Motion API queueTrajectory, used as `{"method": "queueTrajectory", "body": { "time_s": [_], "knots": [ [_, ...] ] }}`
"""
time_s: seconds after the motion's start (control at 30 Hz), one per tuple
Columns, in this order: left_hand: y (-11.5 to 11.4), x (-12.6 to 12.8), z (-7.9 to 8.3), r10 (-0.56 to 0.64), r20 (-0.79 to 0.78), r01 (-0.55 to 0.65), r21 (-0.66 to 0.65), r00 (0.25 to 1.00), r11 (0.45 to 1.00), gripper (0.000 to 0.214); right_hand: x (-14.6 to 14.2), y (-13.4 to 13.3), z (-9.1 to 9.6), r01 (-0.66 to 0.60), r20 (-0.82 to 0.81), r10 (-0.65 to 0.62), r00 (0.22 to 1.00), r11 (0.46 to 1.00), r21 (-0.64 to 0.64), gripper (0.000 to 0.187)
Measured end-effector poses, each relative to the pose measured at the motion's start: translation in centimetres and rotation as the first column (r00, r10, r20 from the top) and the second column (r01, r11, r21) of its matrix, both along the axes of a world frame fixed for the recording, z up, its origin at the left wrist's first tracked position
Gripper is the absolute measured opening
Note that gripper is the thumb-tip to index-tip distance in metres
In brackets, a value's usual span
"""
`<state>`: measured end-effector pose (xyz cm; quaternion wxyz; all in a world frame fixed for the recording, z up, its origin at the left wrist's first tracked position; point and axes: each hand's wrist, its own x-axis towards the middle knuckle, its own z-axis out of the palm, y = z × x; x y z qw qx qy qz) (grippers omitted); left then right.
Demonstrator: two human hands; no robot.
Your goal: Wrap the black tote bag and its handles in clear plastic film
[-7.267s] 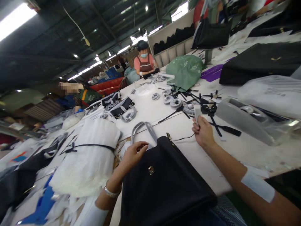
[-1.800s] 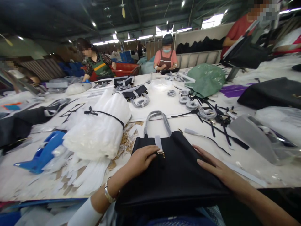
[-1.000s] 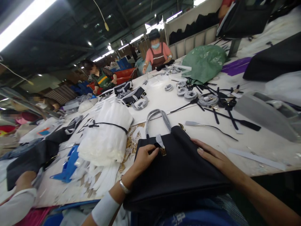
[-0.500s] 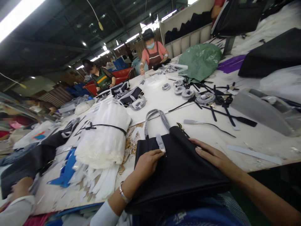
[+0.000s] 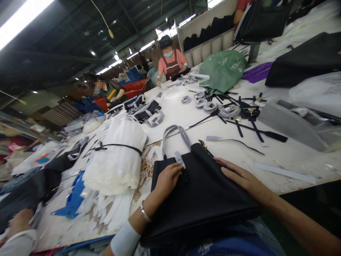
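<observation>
Hands flat on blk bag; table.

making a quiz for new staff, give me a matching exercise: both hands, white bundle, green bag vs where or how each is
1 left hand
2 right hand
3 white bundle
4 green bag

a tied with black cord
b flat, on black bag's right part
c far across the table
d curled, near the bag's handle

Pairs: 1-d, 2-b, 3-a, 4-c
</observation>
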<state>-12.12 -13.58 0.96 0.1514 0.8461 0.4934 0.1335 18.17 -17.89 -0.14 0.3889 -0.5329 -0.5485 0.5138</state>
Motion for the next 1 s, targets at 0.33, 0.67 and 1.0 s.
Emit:
{"method": "queueTrajectory", "body": {
  "time_s": [0.33,0.67,1.0],
  "knots": [
    [0.5,-0.7,-0.3,-0.091,0.063,0.092,-0.012,0.994,0.996,0.047,-0.1,1.7,3.6,-0.156,0.364,-0.040,0.930,0.857,0.491,0.040],
    [2.6,-1.3,-1.3,-0.147,0.089,0.144,0.043,0.985,0.989,0.042,-11.2,7.6,4.0,-0.956,0.930,0.295,0.220,0.254,0.146,0.015],
    [4.4,-2.1,-1.0,-0.443,0.046,0.435,0.117,0.895,0.893,0.030,-8.7,5.5,4.8,-0.717,0.729,0.188,0.658,0.452,0.531,0.023]
  ]
}}
